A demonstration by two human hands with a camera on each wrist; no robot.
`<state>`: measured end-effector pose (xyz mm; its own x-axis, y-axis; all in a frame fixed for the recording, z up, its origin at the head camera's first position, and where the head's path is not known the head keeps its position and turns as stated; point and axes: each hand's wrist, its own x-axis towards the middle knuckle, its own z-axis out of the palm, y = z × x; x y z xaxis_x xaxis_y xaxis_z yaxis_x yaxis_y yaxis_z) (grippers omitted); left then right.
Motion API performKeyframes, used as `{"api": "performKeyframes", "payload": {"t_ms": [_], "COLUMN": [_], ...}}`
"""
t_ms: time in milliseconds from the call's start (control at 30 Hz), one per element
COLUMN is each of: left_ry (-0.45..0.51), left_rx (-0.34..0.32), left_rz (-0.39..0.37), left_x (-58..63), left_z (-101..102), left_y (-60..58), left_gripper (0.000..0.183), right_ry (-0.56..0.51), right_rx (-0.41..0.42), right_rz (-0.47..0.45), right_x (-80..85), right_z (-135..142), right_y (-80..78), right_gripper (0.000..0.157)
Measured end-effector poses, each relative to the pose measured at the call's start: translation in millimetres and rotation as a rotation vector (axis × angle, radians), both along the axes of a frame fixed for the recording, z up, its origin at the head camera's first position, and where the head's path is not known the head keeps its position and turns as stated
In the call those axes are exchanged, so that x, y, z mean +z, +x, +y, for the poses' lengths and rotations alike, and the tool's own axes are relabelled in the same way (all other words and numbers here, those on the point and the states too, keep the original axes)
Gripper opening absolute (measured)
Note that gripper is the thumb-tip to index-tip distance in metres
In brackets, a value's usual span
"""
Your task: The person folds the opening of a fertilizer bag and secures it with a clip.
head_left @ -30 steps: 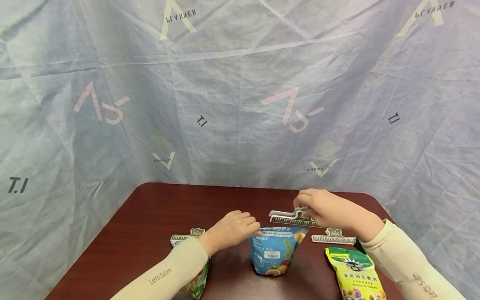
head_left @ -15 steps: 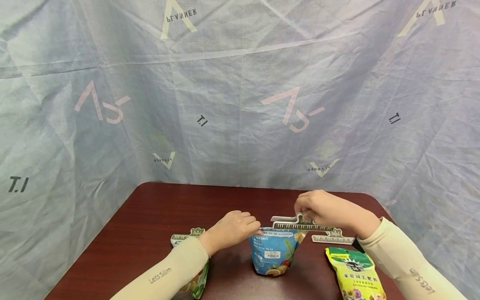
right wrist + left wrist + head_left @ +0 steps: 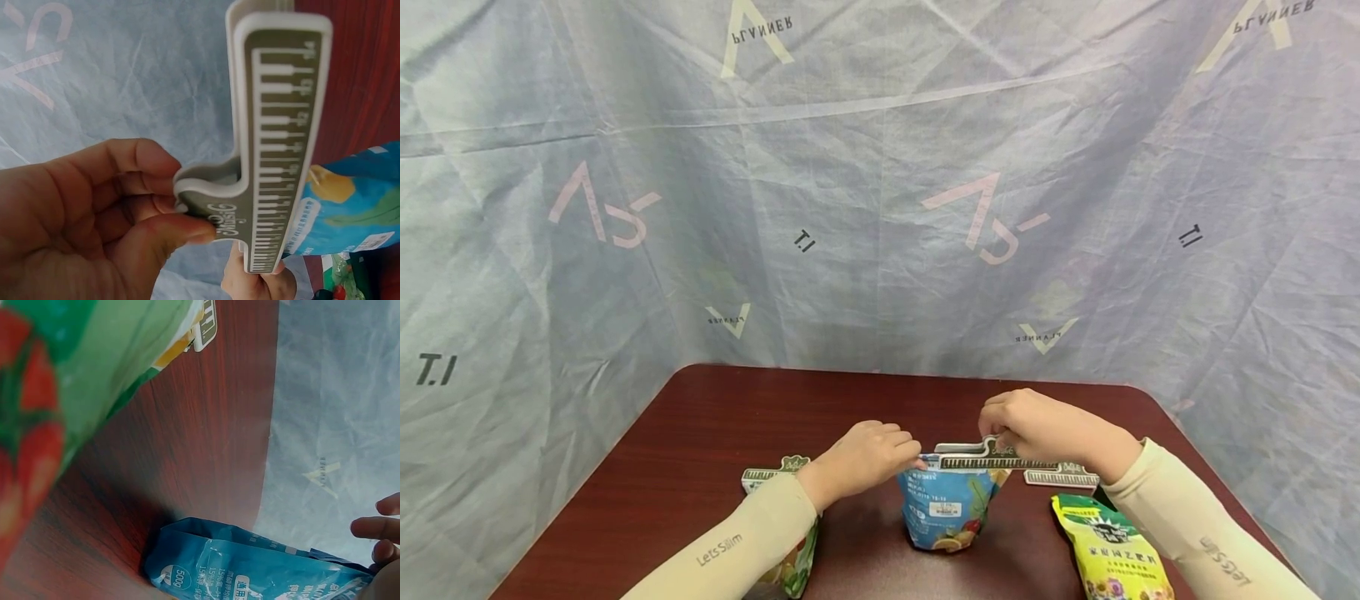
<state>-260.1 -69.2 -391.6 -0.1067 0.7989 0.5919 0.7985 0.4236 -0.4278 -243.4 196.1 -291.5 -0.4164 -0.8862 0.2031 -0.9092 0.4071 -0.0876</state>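
Observation:
A blue pouch (image 3: pixel 943 510) printed with fruit stands upright mid-table; in the left wrist view the same pouch (image 3: pixel 212 565) appears side-on. My left hand (image 3: pixel 867 457) pinches its top left corner between thumb and fingers. Above it, my right hand (image 3: pixel 1030 427) squeezes the handle of a long piano-key clip (image 3: pixel 962 462). The clip's two bars stand apart, the front one across the near face of the pouch's top edge and the other behind. Thumb and fingers press the handle plates in the right wrist view, where the keyed bar of the clip (image 3: pixel 275 137) faces the camera.
To the left, a green bag (image 3: pixel 797 562) carries another piano-key clip (image 3: pixel 775 472), partly behind my left forearm. A yellow and green bag (image 3: pixel 1116 550) lies at right, with a further clip (image 3: pixel 1060 478) beyond it. A grey printed cloth (image 3: pixel 880 208) hangs behind the dark red table (image 3: pixel 737 408).
My right hand has brought the clip down and slightly left, from beyond the blue pouch onto its top edge. The left hand has kept its hold on the pouch's corner.

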Motion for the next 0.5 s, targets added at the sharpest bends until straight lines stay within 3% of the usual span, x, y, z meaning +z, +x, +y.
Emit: {"api": "performKeyframes", "payload": {"t_ms": [500], "left_ry": [-0.032], "left_rx": [0.011], "left_rz": [-0.033], "left_x": [-0.6], "left_z": [-2], "left_y": [-0.5], "left_gripper": [0.026], "right_ry": [0.034], "right_rx": [-0.019], "right_rz": [-0.018], "right_x": [-6.4], "right_z": [-11], "right_y": [-1.1], "right_gripper": [0.026]}}
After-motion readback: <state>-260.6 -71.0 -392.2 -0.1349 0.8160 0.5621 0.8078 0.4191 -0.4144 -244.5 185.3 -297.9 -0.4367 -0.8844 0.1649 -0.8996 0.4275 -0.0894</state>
